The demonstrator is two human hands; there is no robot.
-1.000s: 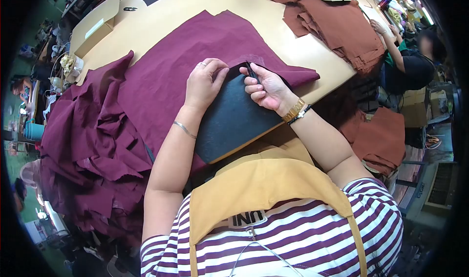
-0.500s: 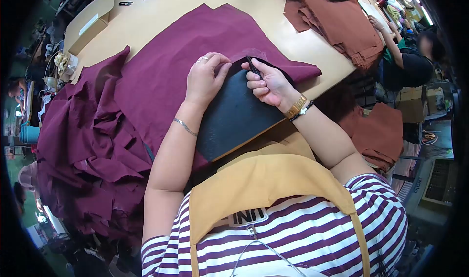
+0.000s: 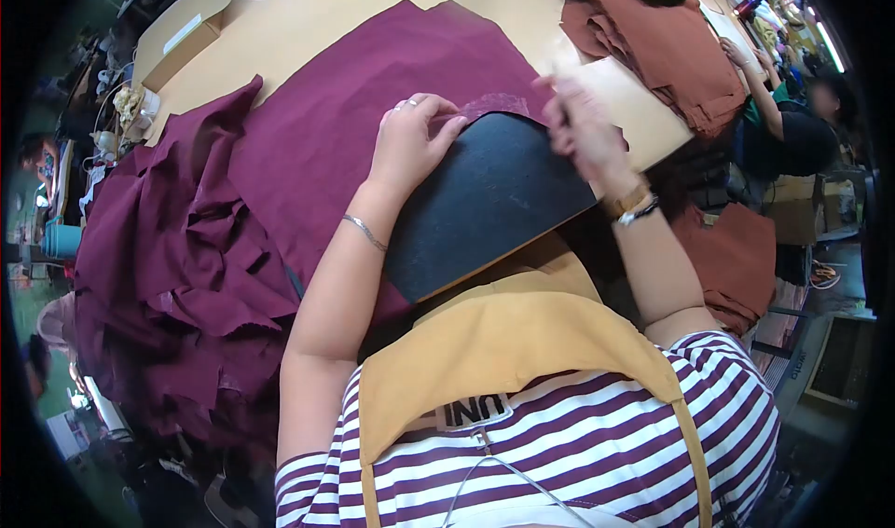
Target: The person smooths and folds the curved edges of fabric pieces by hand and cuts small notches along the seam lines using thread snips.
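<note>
One left hand (image 3: pixel 412 141) at maroon cloth (image 3: pixel 345 99), right hand (image 3: pixel 589 132) blurred, shirt (image 3: pixel 569 444) showing "UNI"

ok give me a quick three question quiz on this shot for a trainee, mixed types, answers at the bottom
1. True or false: the left hand is where the spread maroon fabric meets the dark board.

2. Multiple choice: what colour is the fabric stack on the right side of the table?
a) mustard
b) rust brown
c) navy

3. Short answer: which of the wearer's hands is blurred, and can you tell whether it holds anything?

Key:
1. True.
2. b) rust brown.
3. The right hand; no, the blur hides whether it holds anything.
</note>
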